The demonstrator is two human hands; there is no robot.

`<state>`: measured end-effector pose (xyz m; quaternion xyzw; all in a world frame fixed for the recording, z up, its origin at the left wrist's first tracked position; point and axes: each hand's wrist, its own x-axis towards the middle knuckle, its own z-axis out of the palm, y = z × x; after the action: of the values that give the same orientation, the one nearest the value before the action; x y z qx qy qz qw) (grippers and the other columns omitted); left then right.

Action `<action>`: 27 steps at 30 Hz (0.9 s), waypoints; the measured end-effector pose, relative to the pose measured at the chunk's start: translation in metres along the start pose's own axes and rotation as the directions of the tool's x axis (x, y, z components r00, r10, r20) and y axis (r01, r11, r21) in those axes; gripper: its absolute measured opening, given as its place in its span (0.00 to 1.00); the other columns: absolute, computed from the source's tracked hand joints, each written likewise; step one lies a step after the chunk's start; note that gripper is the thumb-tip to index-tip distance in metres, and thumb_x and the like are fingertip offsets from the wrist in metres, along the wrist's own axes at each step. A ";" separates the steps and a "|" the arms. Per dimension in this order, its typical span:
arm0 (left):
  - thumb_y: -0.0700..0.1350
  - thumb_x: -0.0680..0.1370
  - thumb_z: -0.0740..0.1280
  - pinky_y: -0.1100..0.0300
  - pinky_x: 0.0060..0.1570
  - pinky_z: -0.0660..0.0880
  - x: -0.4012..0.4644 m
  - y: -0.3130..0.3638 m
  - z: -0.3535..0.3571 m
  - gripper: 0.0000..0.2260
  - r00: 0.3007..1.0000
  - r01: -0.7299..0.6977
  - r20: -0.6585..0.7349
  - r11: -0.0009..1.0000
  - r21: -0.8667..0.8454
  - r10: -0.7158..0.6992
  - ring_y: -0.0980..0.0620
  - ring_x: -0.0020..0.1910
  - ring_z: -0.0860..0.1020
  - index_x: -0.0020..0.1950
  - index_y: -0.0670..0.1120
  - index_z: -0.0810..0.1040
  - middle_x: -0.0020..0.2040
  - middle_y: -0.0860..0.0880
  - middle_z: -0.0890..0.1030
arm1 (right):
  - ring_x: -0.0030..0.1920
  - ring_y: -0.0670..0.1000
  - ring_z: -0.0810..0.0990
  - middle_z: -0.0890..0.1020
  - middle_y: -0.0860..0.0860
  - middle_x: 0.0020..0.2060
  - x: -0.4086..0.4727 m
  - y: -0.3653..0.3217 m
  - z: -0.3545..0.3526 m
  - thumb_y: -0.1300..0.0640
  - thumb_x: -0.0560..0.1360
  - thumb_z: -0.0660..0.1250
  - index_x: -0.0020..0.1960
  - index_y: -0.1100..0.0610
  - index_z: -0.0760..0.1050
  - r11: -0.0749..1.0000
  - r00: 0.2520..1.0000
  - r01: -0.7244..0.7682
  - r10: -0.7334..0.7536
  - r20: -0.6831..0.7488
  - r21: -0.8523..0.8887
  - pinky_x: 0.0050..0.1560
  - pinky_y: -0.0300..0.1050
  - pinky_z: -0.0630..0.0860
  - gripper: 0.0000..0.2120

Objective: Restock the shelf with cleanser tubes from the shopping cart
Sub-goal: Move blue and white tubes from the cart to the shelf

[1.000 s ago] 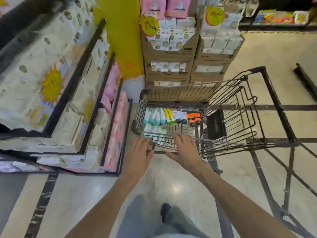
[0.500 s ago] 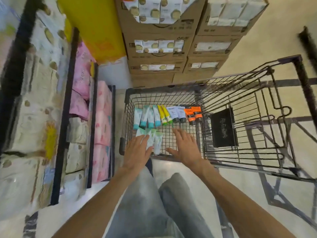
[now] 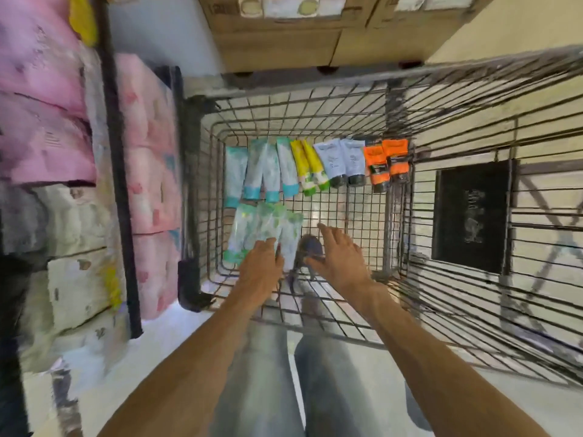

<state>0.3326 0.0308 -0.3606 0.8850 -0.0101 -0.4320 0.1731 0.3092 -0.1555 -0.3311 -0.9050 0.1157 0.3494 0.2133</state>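
A wire shopping cart (image 3: pixel 202 190) stands in front of me. On its floor lies a back row of cleanser tubes: teal ones (image 3: pixel 262 170), yellow ones (image 3: pixel 307 165), pale blue ones (image 3: pixel 342 162) and orange ones (image 3: pixel 386 164). Nearer me lie several green-and-white tubes (image 3: pixel 262 228). My left hand (image 3: pixel 260 268) reaches into the cart with its fingertips at the near ends of the green-and-white tubes. My right hand (image 3: pixel 339 257) hovers over the bare cart floor beside them, fingers spread and holding nothing.
A shelf (image 3: pixel 116 171) on the left holds pink and white paper packs (image 3: pixel 148 146). Cardboard boxes (image 3: pixel 277 36) are stacked beyond the cart. A black panel (image 3: pixel 470 216) hangs on the cart's folded seat flap to the right. My legs show below.
The view has tilted down and closer to the cart. Both hands have gone from above the cart's near rim down into the basket, the left one reaching the green-and-white tubes.
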 end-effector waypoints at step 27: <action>0.48 0.79 0.73 0.51 0.48 0.74 0.053 -0.015 0.014 0.19 0.955 0.143 -0.229 0.970 -0.197 -0.187 0.46 0.58 0.76 0.66 0.45 0.72 0.60 0.47 0.74 | 0.67 0.60 0.75 0.75 0.57 0.67 0.058 0.048 0.058 0.42 0.79 0.69 0.77 0.54 0.64 0.965 0.973 -0.182 0.149 0.178 0.191 0.62 0.57 0.76 0.33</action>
<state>0.3529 0.0314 -0.4135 0.9104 0.1241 -0.3311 0.2146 0.3001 -0.1746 -0.4238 -0.8338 0.2090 0.4244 0.2844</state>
